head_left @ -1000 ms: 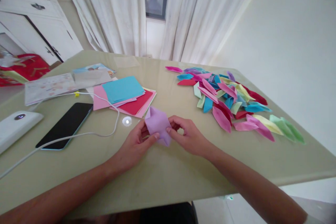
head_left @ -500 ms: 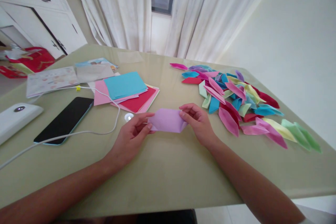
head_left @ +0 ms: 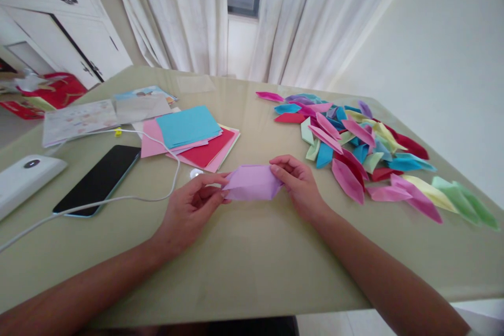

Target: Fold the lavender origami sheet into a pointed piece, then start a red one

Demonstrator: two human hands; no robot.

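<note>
A folded purple paper [head_left: 252, 182] is held level above the table [head_left: 252, 268], between my two hands. Its outline is a long shape with slanted ends. My left hand [head_left: 195, 207] pinches the left end with thumb and fingers. At the right end, my right hand [head_left: 297, 184] grips the paper, thumb on top and fingers curled behind. Just beyond my left hand lies a small round shiny object [head_left: 196, 173]. A stack of square paper sheets, blue one [head_left: 189, 126] on top, lies past it, with pink and red sheets [head_left: 207, 149] under it.
Many folded paper pieces [head_left: 348, 181] in several colours are heaped on the right. On the left lie a black phone [head_left: 98, 178], a white device [head_left: 29, 181], a white cable [head_left: 153, 199] and patterned packets [head_left: 81, 121]. Curtains [head_left: 189, 16] hang behind the table.
The purple paper's left end has tilted and its front face looks more slanted. Both hands keep hold of it. The view has shifted slightly.
</note>
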